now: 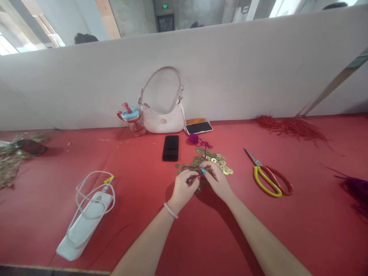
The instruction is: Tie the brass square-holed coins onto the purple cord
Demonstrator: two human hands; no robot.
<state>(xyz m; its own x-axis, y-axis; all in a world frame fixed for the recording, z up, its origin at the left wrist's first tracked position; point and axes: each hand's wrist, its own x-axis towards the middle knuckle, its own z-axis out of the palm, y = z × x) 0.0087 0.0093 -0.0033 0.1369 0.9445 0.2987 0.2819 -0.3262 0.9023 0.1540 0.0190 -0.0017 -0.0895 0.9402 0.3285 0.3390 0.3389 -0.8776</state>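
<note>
Both of my hands meet over a loose pile of brass coins [226,168], some with holes in the middle. My left hand [185,188] pinches purple yarn [186,167] between thumb and forefinger. Close against it, my right hand [215,178] also has its fingertips closed on the yarn. Whether a coin sits between the fingers is hidden. From the hands the strand runs back across the coins to a small purple yarn ball [193,138].
Scissors [266,172] with red and yellow handles lie at right. Behind are a black phone [170,148], a second phone [199,127], a white handbag [163,119] and a cup [135,122]. A white power strip [86,224] lies left, red shreds [293,128] at back right, dark purple yarn [356,189] far right.
</note>
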